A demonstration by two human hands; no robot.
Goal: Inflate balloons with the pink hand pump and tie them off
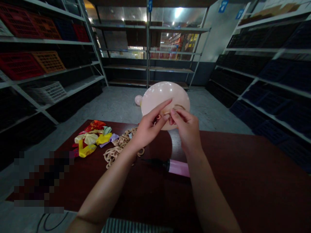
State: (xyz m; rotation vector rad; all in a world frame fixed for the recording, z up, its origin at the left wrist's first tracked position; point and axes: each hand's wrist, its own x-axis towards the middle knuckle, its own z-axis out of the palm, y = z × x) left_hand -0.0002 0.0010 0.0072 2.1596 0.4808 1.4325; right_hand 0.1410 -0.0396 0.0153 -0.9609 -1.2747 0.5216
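Left side of the frame: a metal shelving rack [46, 39] holds a red plastic crate [19, 66] and an orange crate [48, 61], with a white slatted basket [47, 92] on a lower shelf. A pixelated patch [41, 181] obscures the lower left corner.

On the dark red-brown table [243, 168], left of the hands, lies a heap of uninflated balloons [89, 139] in red, yellow, green and lilac. Just right of it is a pile of tan twisted balloon links [119, 145]. A small pink balloon [138, 100] is visible beyond the table, just left of the large one.

The left hand [148, 127] is raised above the table with its fingers extended, the index finger [162, 106] lying against the front of a pale pink inflated balloon [165, 94]. Whether it grips cannot be determined. The right hand [184, 131] has its fingers drawn together, the thumb and forefinger [173, 111] pinching at the front of the same balloon. The balloon is held upright between and behind both hands, above the far table edge.

Below the right hand, a pink hand pump [178, 167] with a black nozzle lies on the table; no marking on it is legible. At upper right, blue signs [223, 5] hang above a rack of dark blue crates [272, 102]; their lettering is too small to read.
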